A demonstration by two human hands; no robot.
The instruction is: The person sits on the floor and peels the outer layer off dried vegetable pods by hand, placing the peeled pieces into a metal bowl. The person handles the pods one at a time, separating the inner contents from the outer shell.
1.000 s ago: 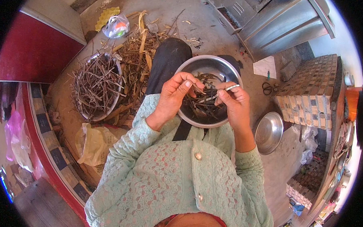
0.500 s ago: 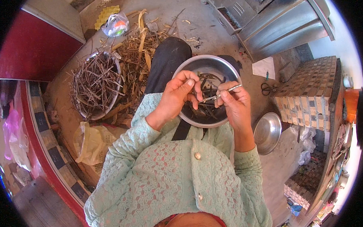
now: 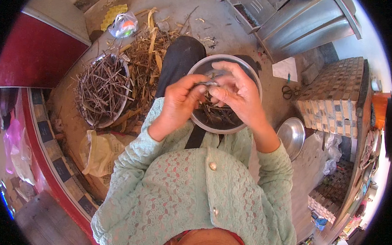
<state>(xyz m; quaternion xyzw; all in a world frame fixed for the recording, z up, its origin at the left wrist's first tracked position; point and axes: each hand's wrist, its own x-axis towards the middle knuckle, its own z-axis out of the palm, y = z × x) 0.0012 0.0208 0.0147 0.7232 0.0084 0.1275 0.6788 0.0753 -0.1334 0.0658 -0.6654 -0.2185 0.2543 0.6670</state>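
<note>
A round metal bowl sits in my lap, holding slim, dark, dried pieces that look like pods or twigs. Above it both my hands meet. My left hand is closed, thumb and forefinger pinching a slim greyish strip. The curled fingers of my right hand close round the strip's other end, with the forefinger lifted and the thumb beneath. Part of the strip is hidden by the fingers.
To the left, a basin is heaped with thin brown sticks. Dry stalks lie beside it, near a pale plastic bag. On the right stand an empty metal basin, scissors and a brick-patterned block.
My hands have come together over the bowl. My right hand moved left and its fingers rose; the thin pale strip it held apart no longer shows separately.
</note>
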